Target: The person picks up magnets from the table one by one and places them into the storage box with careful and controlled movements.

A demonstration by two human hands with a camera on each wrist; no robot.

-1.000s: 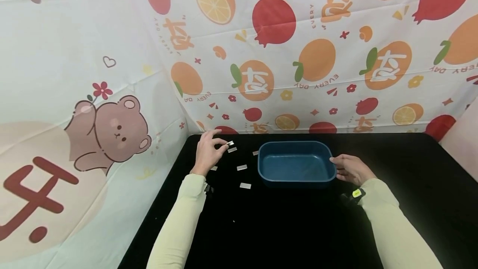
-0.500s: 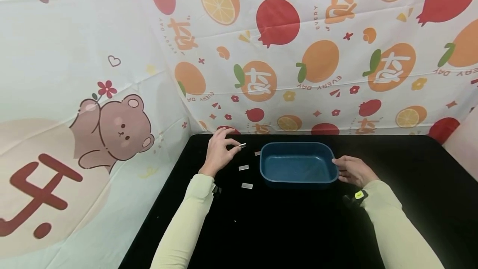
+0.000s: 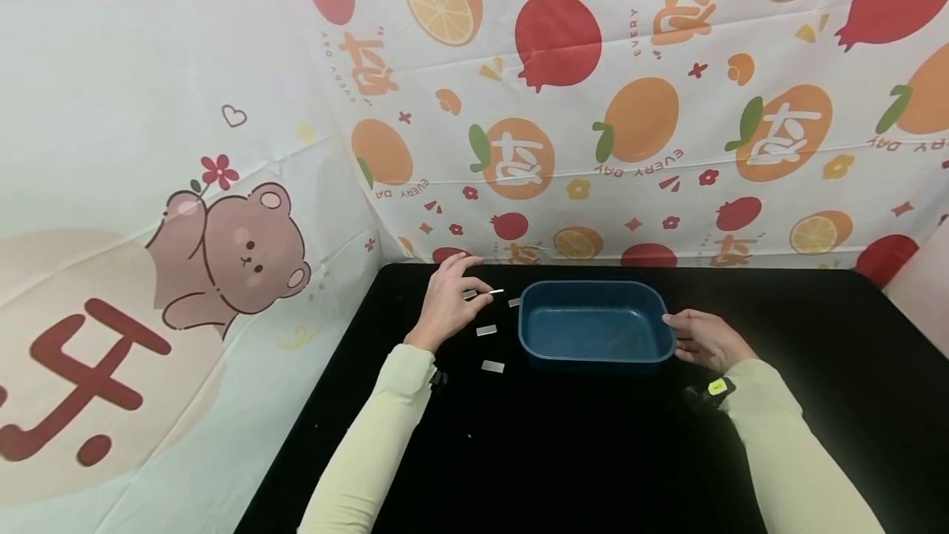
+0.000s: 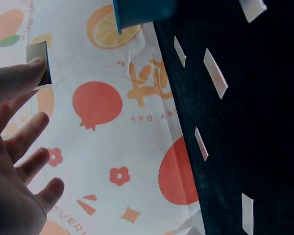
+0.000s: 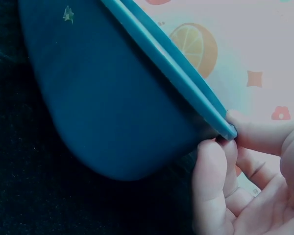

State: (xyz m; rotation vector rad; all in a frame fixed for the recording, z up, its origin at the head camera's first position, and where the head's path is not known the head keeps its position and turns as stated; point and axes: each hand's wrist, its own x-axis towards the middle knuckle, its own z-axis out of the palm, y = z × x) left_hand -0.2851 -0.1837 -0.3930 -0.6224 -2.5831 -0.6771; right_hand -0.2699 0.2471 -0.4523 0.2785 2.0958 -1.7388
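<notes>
My left hand (image 3: 451, 303) pinches a small thin rectangular piece (image 4: 38, 53) between thumb and index finger, raised above the table left of a blue plastic basin (image 3: 597, 357). The piece looks grey and flat in the left wrist view and edge-on from the head. The other fingers of that hand are spread apart. My right hand (image 3: 710, 339) grips the basin's right rim, thumb on top and fingers beneath. In the head view, the visible inside of the basin is bare. Similar pale pieces (image 3: 486, 330) lie scattered on the black table.
One pale piece (image 3: 493, 367) lies nearer the front, and another (image 3: 515, 302) is close to the basin's left side. The black tabletop (image 3: 563, 452) ends at a fruit-print cloth (image 3: 563, 130) behind. A bear-print cloth (image 3: 252, 254) hangs at the left.
My left hand has moved right toward the basin with the pinched piece, which now appears edge-on. The right hand still grips the rim; the whole head view has shifted slightly.
</notes>
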